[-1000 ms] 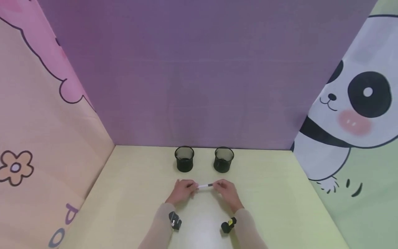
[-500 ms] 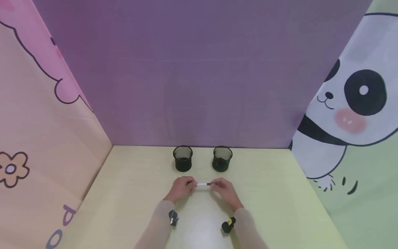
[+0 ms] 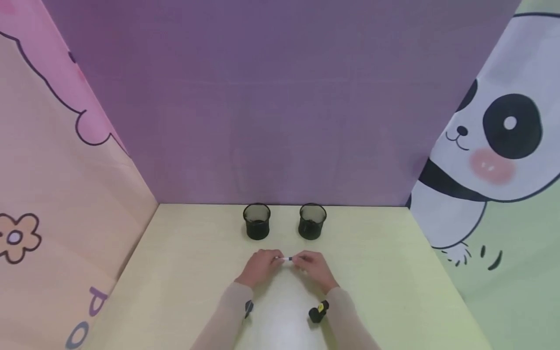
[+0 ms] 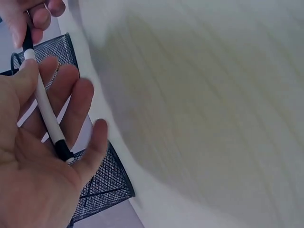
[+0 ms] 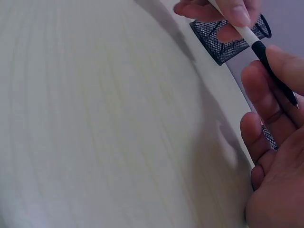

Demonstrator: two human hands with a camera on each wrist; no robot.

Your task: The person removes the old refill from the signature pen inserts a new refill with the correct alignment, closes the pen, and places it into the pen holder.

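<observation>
A slim pen [image 3: 286,258] with a white barrel and black ends lies level between the two hands, above the table. My left hand [image 3: 261,267] pinches its white barrel [image 4: 46,109] between thumb and fingers; one black end lies across the palm. At the other end, my right hand [image 3: 316,268] holds the black front part [image 5: 272,71] between thumb and fingers, and a small pointed tip shows in the right wrist view. Just beyond the hands stand two black mesh cups, the left cup [image 3: 257,231] and the right cup [image 3: 311,230].
The pale wood-look table [image 3: 183,272] meets a purple backdrop [image 3: 280,107] close behind the cups. Printed cloth walls flank it, one with a flower [image 3: 19,237] on the left, one with a panda [image 3: 494,141] on the right.
My left hand has slid right along the pen, so less white barrel shows between the hands. My right hand has shifted slightly left. The cups stand where they were.
</observation>
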